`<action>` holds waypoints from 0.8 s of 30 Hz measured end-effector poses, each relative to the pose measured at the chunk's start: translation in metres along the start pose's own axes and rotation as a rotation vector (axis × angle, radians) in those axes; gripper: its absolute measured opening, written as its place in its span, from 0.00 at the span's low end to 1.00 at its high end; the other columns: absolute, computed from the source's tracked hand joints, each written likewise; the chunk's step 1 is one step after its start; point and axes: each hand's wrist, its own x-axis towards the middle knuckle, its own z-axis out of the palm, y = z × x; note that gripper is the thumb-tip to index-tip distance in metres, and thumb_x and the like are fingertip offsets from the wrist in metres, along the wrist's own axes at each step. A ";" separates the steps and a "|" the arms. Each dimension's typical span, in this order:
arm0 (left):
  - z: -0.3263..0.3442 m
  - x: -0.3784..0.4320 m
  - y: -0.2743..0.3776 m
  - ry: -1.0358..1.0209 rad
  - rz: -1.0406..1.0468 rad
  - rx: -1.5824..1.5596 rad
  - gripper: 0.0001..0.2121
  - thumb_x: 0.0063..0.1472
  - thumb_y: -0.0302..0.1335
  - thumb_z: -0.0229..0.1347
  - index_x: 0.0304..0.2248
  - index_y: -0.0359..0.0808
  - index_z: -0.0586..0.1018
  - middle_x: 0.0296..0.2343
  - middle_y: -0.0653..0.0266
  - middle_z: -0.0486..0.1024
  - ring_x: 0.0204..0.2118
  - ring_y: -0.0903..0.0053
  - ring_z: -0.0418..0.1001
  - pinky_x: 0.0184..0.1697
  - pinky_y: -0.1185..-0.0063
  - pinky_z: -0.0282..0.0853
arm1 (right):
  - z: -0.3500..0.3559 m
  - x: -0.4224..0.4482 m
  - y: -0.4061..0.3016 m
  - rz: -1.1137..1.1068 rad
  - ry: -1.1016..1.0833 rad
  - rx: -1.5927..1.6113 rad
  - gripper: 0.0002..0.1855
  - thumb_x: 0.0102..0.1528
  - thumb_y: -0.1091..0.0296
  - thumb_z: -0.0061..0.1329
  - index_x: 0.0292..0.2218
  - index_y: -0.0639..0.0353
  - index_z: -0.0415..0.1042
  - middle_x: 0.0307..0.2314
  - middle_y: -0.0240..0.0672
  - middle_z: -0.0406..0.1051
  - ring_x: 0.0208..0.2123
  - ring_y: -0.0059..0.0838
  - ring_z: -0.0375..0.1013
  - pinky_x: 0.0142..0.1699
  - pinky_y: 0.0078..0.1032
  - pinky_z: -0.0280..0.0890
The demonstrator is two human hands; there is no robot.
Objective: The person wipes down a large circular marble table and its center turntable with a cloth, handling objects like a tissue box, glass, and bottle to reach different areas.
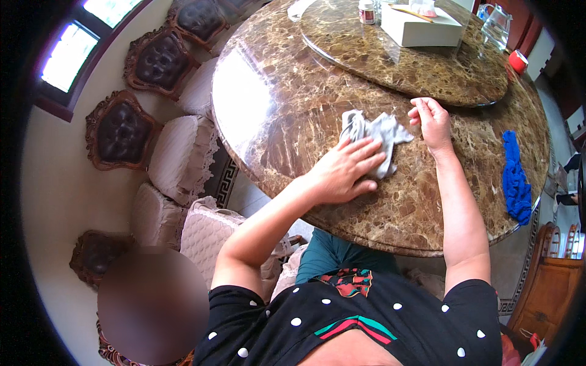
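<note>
My left hand (345,170) lies palm down on a crumpled light grey cloth (387,130) on the marble tabletop (293,151). Its fingers are spread over the cloth's near left part, with the thumb out to the side. The cloth bunches up beyond my fingertips. To its right, my right hand (430,121) is close to the edge of the raised round marble turntable (357,55). Those fingers are curled in towards the thumb, and nothing shows between them. A bundled blue cloth (515,180) lies at the table's right edge, apart from both hands.
The turntable holds a white box (419,29) with a wooden stick on top, and a small labelled bottle (366,13). Beyond are a glass pitcher (496,27) and a red cup (518,61). Carved chairs (121,130) line the left. A person (153,306) is at lower left.
</note>
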 end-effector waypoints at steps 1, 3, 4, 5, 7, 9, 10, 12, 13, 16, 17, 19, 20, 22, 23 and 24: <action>-0.004 -0.016 0.005 -0.017 -0.008 -0.012 0.30 0.59 0.48 0.44 0.55 0.38 0.59 0.57 0.57 0.52 0.61 0.64 0.46 0.62 0.64 0.37 | -0.002 0.001 0.001 -0.009 -0.003 -0.008 0.11 0.59 0.65 0.41 0.34 0.63 0.72 0.20 0.29 0.71 0.20 0.14 0.67 0.27 0.14 0.63; -0.010 -0.052 0.006 0.002 -0.118 0.012 0.29 0.57 0.45 0.47 0.54 0.37 0.61 0.56 0.58 0.53 0.61 0.65 0.46 0.62 0.64 0.37 | -0.002 0.001 0.005 -0.019 -0.018 -0.001 0.11 0.59 0.65 0.41 0.33 0.63 0.72 0.20 0.29 0.70 0.20 0.14 0.66 0.27 0.14 0.63; -0.014 -0.065 -0.004 0.005 -0.200 -0.002 0.29 0.54 0.41 0.52 0.53 0.37 0.63 0.56 0.58 0.55 0.60 0.65 0.48 0.62 0.66 0.38 | -0.001 0.001 0.006 -0.027 -0.024 -0.016 0.11 0.59 0.65 0.41 0.33 0.62 0.72 0.20 0.28 0.70 0.20 0.14 0.66 0.27 0.14 0.63; -0.021 -0.078 -0.017 0.022 -0.277 0.050 0.28 0.53 0.40 0.54 0.51 0.34 0.65 0.54 0.56 0.57 0.59 0.64 0.51 0.62 0.67 0.40 | -0.002 0.000 0.006 -0.036 -0.028 -0.033 0.11 0.59 0.65 0.42 0.33 0.62 0.72 0.20 0.28 0.70 0.20 0.14 0.66 0.27 0.14 0.63; -0.037 -0.095 -0.049 0.112 -0.506 0.103 0.25 0.53 0.35 0.54 0.50 0.35 0.67 0.54 0.55 0.58 0.59 0.63 0.52 0.62 0.68 0.42 | -0.002 0.000 0.007 -0.034 -0.035 -0.059 0.11 0.58 0.65 0.42 0.33 0.61 0.72 0.20 0.27 0.70 0.20 0.13 0.66 0.27 0.13 0.63; -0.039 -0.125 -0.112 0.164 -0.673 0.201 0.23 0.58 0.34 0.50 0.51 0.35 0.66 0.55 0.56 0.56 0.59 0.64 0.50 0.62 0.69 0.41 | -0.001 0.001 0.008 -0.048 -0.033 -0.092 0.10 0.58 0.65 0.42 0.33 0.61 0.72 0.20 0.27 0.70 0.21 0.13 0.66 0.27 0.13 0.63; -0.036 -0.141 -0.151 0.163 -0.749 0.246 0.22 0.61 0.36 0.45 0.53 0.36 0.64 0.55 0.56 0.55 0.60 0.65 0.49 0.62 0.71 0.41 | 0.000 0.002 0.008 -0.032 -0.024 -0.112 0.10 0.58 0.65 0.43 0.33 0.61 0.72 0.20 0.27 0.70 0.21 0.13 0.66 0.27 0.13 0.63; -0.043 -0.163 -0.211 0.160 -0.815 0.288 0.24 0.64 0.41 0.36 0.54 0.36 0.61 0.56 0.54 0.54 0.60 0.64 0.48 0.62 0.71 0.40 | 0.002 0.003 0.011 -0.027 -0.033 -0.082 0.10 0.58 0.65 0.43 0.33 0.61 0.72 0.20 0.27 0.70 0.21 0.13 0.66 0.27 0.13 0.63; -0.045 -0.169 -0.233 0.143 -0.875 0.290 0.24 0.64 0.42 0.34 0.55 0.37 0.60 0.56 0.53 0.53 0.60 0.63 0.47 0.61 0.70 0.42 | 0.003 0.003 0.012 -0.022 -0.041 -0.057 0.10 0.58 0.65 0.43 0.33 0.61 0.72 0.20 0.27 0.70 0.21 0.13 0.66 0.27 0.13 0.63; -0.048 -0.168 -0.271 0.124 -0.956 0.341 0.25 0.63 0.44 0.35 0.55 0.37 0.60 0.55 0.52 0.54 0.59 0.61 0.48 0.60 0.69 0.45 | 0.011 0.000 0.009 -0.026 -0.065 -0.044 0.10 0.58 0.65 0.43 0.33 0.61 0.72 0.21 0.27 0.71 0.22 0.13 0.67 0.28 0.14 0.64; -0.049 -0.159 -0.271 0.044 -0.977 0.392 0.26 0.63 0.45 0.36 0.54 0.37 0.60 0.55 0.51 0.55 0.59 0.60 0.48 0.60 0.69 0.46 | 0.014 0.000 0.008 -0.025 -0.071 -0.042 0.10 0.58 0.64 0.43 0.33 0.61 0.72 0.21 0.27 0.71 0.22 0.13 0.67 0.28 0.14 0.64; -0.040 -0.104 -0.246 0.175 -0.951 0.320 0.23 0.62 0.43 0.38 0.52 0.37 0.63 0.53 0.50 0.57 0.57 0.59 0.52 0.58 0.67 0.47 | 0.005 0.003 0.009 -0.017 -0.048 -0.082 0.10 0.57 0.64 0.43 0.33 0.61 0.72 0.21 0.27 0.71 0.22 0.13 0.67 0.28 0.15 0.64; -0.036 -0.064 -0.215 0.151 -0.971 0.259 0.24 0.63 0.42 0.37 0.54 0.38 0.61 0.56 0.52 0.52 0.60 0.62 0.47 0.61 0.68 0.42 | -0.003 0.006 0.012 -0.020 -0.032 -0.099 0.10 0.57 0.64 0.43 0.33 0.61 0.72 0.21 0.27 0.71 0.22 0.13 0.67 0.28 0.15 0.64; -0.040 -0.030 -0.163 0.055 -0.803 0.242 0.26 0.63 0.42 0.35 0.56 0.36 0.57 0.58 0.53 0.48 0.62 0.64 0.41 0.62 0.69 0.36 | -0.002 0.006 0.010 -0.026 -0.038 -0.088 0.10 0.57 0.65 0.43 0.33 0.60 0.72 0.21 0.27 0.71 0.21 0.14 0.67 0.28 0.15 0.64; -0.030 -0.021 -0.142 0.055 -0.756 0.246 0.27 0.63 0.44 0.38 0.56 0.35 0.56 0.57 0.51 0.48 0.62 0.63 0.40 0.63 0.69 0.33 | 0.002 0.004 0.008 -0.033 -0.049 -0.092 0.10 0.57 0.65 0.43 0.33 0.60 0.72 0.21 0.27 0.71 0.21 0.14 0.67 0.28 0.15 0.64; -0.020 -0.011 -0.117 0.095 -0.641 0.215 0.29 0.62 0.45 0.39 0.56 0.32 0.55 0.58 0.50 0.47 0.62 0.63 0.39 0.63 0.69 0.31 | 0.002 0.004 0.009 -0.040 -0.053 -0.105 0.10 0.57 0.65 0.43 0.33 0.60 0.72 0.20 0.27 0.71 0.21 0.14 0.68 0.28 0.15 0.65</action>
